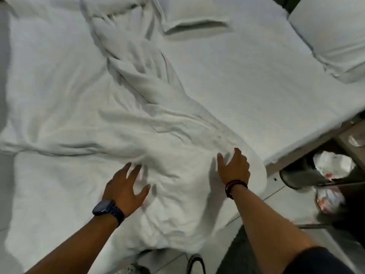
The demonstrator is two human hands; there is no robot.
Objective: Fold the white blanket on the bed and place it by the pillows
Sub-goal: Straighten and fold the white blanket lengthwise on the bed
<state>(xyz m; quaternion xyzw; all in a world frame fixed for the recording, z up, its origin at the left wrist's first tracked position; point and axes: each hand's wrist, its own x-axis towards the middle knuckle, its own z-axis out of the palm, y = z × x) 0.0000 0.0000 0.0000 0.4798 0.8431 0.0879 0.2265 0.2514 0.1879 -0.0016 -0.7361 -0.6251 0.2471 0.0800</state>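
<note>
Blanket [122,123] rumpled across bed [246,86], unfolded | left hand [126,186], right hand [235,167] — grip wide, fingers spread, holding nothing | pillows [331,36] far right — folding, placing remain

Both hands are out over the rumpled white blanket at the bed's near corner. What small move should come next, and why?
Probably close both hands on the blanket's near edge. The left hand and right hand are open with fingers spread, gripping nothing, and the blanket lies crumpled and unfolded, far from the pillows.
</note>
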